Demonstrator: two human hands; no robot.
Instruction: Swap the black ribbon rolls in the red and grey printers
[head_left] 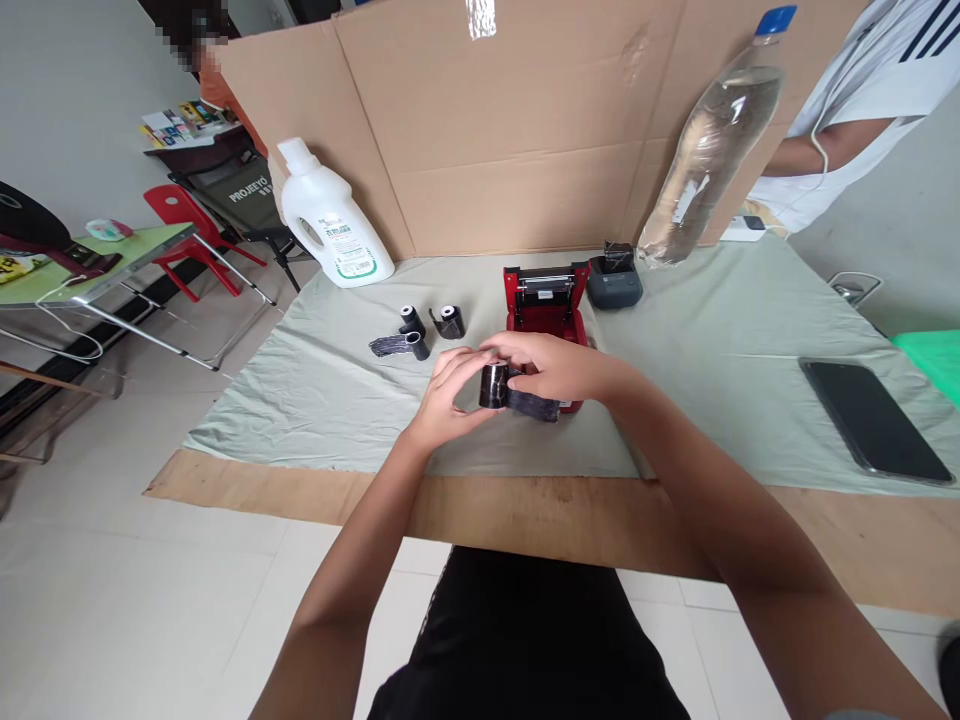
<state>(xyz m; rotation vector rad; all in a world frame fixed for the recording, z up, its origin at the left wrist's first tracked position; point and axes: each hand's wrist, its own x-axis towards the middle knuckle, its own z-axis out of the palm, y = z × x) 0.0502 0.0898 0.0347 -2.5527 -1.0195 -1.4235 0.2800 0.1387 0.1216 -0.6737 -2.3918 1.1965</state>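
A small black roll [493, 385] with a pale core stands upright between my hands, above the cloth near the table's front. My left hand [448, 395] curves round its left side, thumb below and fingers at the top. My right hand [551, 366] grips it from the right, its fingers over the top edge. A dark, crinkled strip [534, 404] extends from the roll to the right, under my right hand. Just behind is a red portable printer [546, 300] with its lid raised; my right hand hides part of its body.
Several small black rolls [411, 320] lie to the left. A dark grey printer [615, 285] stands behind right. A white jug [334, 225] and a water bottle [709, 160] stand before a cardboard screen [487, 130]. A phone [874, 420] lies right. Two people are beyond the cardboard.
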